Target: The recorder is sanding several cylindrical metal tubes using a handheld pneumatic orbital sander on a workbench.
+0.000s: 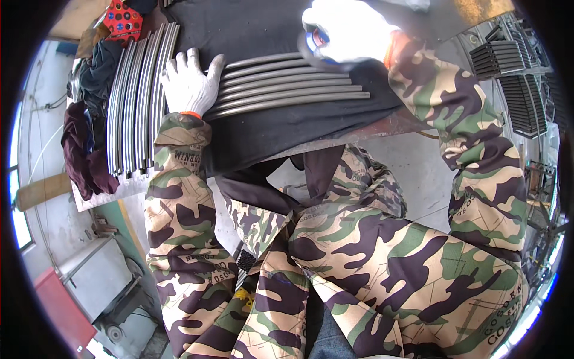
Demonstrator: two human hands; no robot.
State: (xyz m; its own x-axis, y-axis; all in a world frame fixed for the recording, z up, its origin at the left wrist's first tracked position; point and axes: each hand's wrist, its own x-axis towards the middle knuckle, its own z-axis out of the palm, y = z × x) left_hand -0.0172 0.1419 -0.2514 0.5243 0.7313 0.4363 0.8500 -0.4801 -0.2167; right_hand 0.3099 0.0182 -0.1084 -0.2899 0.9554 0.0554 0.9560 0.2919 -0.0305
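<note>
Several grey metal tubes (293,88) lie side by side across a black cloth (263,140) on the table. My left hand (192,85), in a white knit glove, rests over their left ends with its fingers spread. Above their right ends, my right hand (354,35), also white-gloved, is closed around a small round thing with a blue rim (315,43). Motion blurs this thing and the glove hides most of it, so I cannot tell its kind. Left of my left hand, another row of metal tubes (136,105) points away from me.
Dark crumpled cloths (89,146) lie along the table's left edge, with a red patterned piece (124,21) behind them. At far right, stacked dark metal parts (501,58) sit on racks. The table's near edge (311,142) runs just before my legs.
</note>
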